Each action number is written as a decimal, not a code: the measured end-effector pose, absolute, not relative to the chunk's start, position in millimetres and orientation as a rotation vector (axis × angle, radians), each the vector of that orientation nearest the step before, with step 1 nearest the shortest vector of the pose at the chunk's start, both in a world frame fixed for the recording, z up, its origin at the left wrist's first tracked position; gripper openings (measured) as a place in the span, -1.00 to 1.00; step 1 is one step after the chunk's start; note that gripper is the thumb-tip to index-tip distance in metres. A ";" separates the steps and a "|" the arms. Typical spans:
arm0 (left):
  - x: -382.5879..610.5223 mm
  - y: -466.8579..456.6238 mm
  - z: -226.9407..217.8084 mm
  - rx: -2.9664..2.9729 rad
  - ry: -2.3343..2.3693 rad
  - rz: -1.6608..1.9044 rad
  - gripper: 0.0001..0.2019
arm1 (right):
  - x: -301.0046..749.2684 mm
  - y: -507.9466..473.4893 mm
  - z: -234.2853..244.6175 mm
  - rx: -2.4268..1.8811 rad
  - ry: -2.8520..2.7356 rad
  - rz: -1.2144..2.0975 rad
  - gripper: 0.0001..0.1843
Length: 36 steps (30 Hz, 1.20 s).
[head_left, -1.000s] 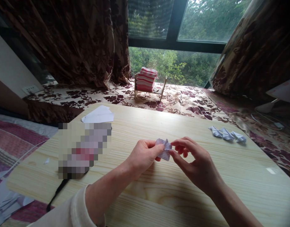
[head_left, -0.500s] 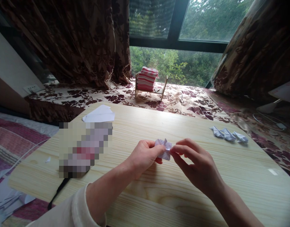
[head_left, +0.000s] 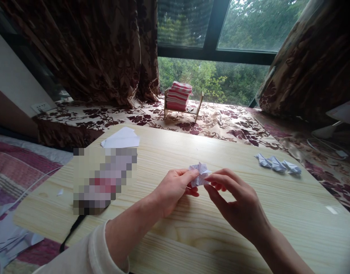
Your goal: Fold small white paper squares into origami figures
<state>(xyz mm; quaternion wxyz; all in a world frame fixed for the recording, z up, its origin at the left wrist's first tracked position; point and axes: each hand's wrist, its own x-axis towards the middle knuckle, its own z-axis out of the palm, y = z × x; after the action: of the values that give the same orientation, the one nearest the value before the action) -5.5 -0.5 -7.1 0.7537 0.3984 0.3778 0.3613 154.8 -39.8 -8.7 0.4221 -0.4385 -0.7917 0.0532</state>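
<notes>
At the left edge of the frame a pink and maroon striped blanket (head_left: 18, 171) lies below the pale wooden table (head_left: 192, 236). On the table's upper left corner rest a few flat white paper sheets (head_left: 120, 140), and a thin black cord (head_left: 72, 232) hangs over the near left edge.

Near the middle of the frame, the left hand (head_left: 175, 188), in a cream sleeve, has thumb and forefinger pressed together on the left edge of a small folded piece of pale lilac paper (head_left: 200, 178), held just above the tabletop. The right hand (head_left: 240, 207) pinches the same piece from its right side between thumb and forefinger, its other fingers loosely curled beneath.

Beyond the hands, on the floral sill, a small wooden rack holds a stack of pink-and-white striped cloth (head_left: 179, 96). At the right of the table lies a row of three folded pale paper pieces (head_left: 278, 164), touching one another and well apart from the hands.
</notes>
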 end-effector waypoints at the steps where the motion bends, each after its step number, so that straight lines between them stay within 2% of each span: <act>1: -5.3 -0.7 -7.4 0.856 0.807 0.802 -0.73 | 153.0 -39.9 -9.3 -1.125 -1.989 0.131 -0.88; 3: -4.7 -1.0 -8.3 0.821 0.767 0.829 -0.74 | 150.0 -39.9 -11.0 -1.200 -1.992 0.100 -0.93; 6: -4.1 -1.0 -10.6 0.764 0.715 0.841 -0.78 | 147.7 -39.4 -13.6 -1.273 -1.987 0.027 -0.89; 10: -4.8 -0.7 -12.8 0.747 0.690 0.839 -0.81 | 148.6 -39.2 -14.8 -1.281 -1.979 -0.005 -0.94; 19: -3.9 -1.4 -12.6 0.703 0.744 0.799 -0.84 | 151.8 -38.9 -15.2 -1.311 -1.982 -0.119 -0.91; 30: -4.0 -1.9 -6.8 0.716 0.804 0.718 -0.79 | 155.3 -36.5 -12.9 -1.318 -1.850 0.337 -0.84; 36: -2.8 -3.3 -6.1 0.833 0.847 0.713 -0.80 | 156.1 -35.7 -12.6 -1.326 -1.826 0.425 -0.82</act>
<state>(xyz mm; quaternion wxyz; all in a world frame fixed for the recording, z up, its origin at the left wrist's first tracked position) -2.8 -3.3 -6.1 0.7694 0.3839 0.3906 0.3287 156.1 -35.7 -12.6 0.4103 -0.5267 -0.7251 0.1687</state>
